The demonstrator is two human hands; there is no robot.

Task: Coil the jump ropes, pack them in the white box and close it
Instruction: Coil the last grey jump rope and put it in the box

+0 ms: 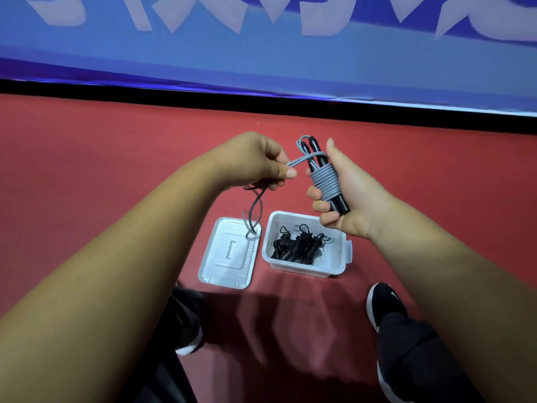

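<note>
A blue banner fills the upper part of the frame. Its large white shapes are cut off by the top edge and cannot be read. Below it a black strip marks the far edge of the red floor, which lies open to the left and right of the hands.

Both forearms reach in from the lower corners. The right grip, right of centre, is curled round two black handles held upright side by side. The grey jump rope is wound in tight turns around the handles. The left grip, just left of it, pinches a doubled grey strand between thumb and fingers. The loose end hangs down in a loop over the lid; whether it touches the lid cannot be told.

The white box stands open on the floor below the right grip, with room around it on all sides. Inside lie black coiled ropes. The lid lies flat just beside the box on its left, apart from it.

A black shoe at lower right carries a small white mark, too small to make out. Another shoe shows at lower left.
</note>
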